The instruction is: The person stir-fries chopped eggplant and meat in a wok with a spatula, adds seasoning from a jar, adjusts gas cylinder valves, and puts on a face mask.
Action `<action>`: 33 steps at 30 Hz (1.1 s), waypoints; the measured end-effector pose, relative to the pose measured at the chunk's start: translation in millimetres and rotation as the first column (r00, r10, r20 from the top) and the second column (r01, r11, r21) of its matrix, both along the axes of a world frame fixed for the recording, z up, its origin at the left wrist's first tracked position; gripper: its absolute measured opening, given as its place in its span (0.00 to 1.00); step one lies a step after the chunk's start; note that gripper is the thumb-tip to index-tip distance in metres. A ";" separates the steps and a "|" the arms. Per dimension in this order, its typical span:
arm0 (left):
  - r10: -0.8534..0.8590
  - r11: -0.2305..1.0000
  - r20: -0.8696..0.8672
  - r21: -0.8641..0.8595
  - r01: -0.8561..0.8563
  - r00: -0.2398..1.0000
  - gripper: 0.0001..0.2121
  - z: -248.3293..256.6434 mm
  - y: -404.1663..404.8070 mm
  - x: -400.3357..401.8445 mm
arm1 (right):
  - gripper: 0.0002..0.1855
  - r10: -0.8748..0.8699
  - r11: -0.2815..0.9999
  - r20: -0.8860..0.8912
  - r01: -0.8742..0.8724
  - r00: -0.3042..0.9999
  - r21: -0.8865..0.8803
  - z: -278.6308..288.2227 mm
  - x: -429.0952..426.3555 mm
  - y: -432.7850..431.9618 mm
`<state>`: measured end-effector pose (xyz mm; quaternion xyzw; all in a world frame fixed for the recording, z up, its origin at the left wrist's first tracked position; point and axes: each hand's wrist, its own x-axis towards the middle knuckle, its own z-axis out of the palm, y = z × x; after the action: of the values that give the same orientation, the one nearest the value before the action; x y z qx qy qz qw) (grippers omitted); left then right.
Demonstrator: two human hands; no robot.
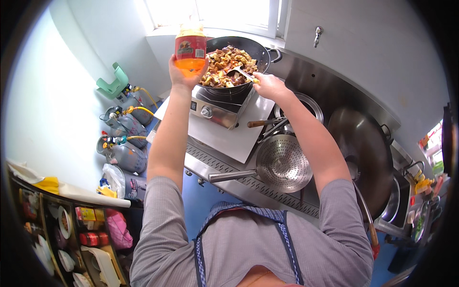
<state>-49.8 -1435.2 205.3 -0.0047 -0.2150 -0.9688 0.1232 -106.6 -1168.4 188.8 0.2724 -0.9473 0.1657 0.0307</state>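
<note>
My left hand (186, 73) grips the lower part of a clear jar (190, 48) with a red label and orange-red contents. It is held up at the left rim of a black wok (264, 59), and part of the wok is hidden behind it. Chunky browned food (229, 59) fills the wok, with a redder patch near its middle. In my right hand (269, 86) is the yellow-ended handle of a metal spoon (235, 70), whose bowl rests in the food. Beneath the wok sits a tabletop cooker (215, 111) with a silver knob.
A perforated strainer (283, 163) and wooden-handled utensil (263, 122) lie on the steel counter. A large dark wok (358, 161) leans at the right. Gas cylinders (131, 158) with yellow hoses stand left. Shelves (71, 233) hold bowls and packets. A tap (317, 36) projects from the wall.
</note>
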 end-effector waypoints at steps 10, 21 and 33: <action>-0.595 0.618 -0.419 0.307 0.724 0.686 0.34 -12.2 161.5 84.0 | 0.14 0.068 0.722 -0.021 -0.064 0.997 -0.689 10.0 163.3 103.7; -0.955 0.010 -0.271 0.384 0.923 0.123 0.34 -19.6 411.8 214.5 | 0.13 -0.266 0.710 0.402 0.461 0.876 -0.533 -82.6 418.4 308.9; -0.945 -0.303 0.017 0.326 0.895 -0.326 0.33 -98.6 732.7 362.8 | 0.15 -0.688 0.288 0.610 0.919 0.393 -0.268 -150.7 636.1 564.9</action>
<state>313.0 -702.6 106.7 -0.0290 -0.0501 -0.6745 -0.7360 529.6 -603.5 38.1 -0.3177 -0.8346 0.4499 0.0081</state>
